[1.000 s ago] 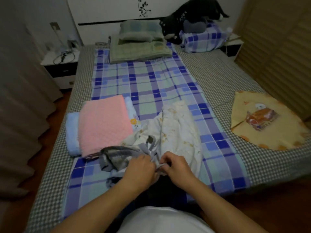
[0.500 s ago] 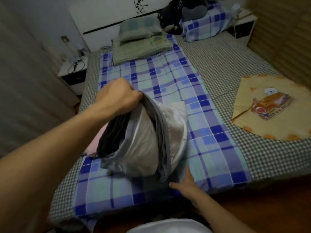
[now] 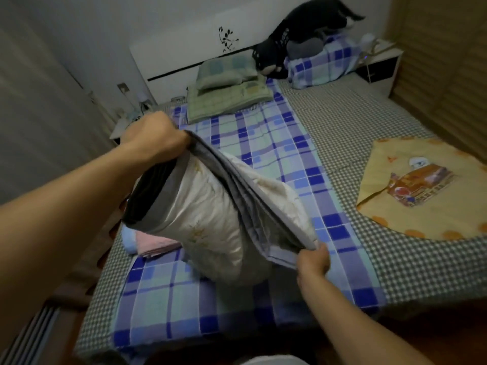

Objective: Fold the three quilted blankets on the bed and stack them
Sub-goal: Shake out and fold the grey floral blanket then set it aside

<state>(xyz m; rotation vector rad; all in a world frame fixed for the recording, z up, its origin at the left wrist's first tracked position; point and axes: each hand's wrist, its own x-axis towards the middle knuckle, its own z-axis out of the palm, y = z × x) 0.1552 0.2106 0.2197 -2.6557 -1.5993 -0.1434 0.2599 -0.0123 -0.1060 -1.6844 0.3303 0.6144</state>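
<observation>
A white quilted blanket (image 3: 210,219) with a grey border hangs lifted above the plaid sheet (image 3: 263,143). My left hand (image 3: 155,133) grips its upper edge, raised high. Lower down, my right hand (image 3: 313,259) pinches a corner of it near the bed's front edge. Behind the lifted blanket, a folded pink blanket (image 3: 155,245) lies on a folded light blue one (image 3: 129,239); both are mostly hidden.
A yellow printed cloth (image 3: 421,191) lies on the checked bedspread (image 3: 355,122) at right. Green pillows (image 3: 229,85), a plaid bundle (image 3: 321,64) and a black plush toy (image 3: 297,35) sit by the headboard. Nightstands flank the bed; a curtain hangs at left.
My left hand has lifted the white blanket off the bed and up. My right hand let go, lay flat on the sheet, then took hold of a lower corner.
</observation>
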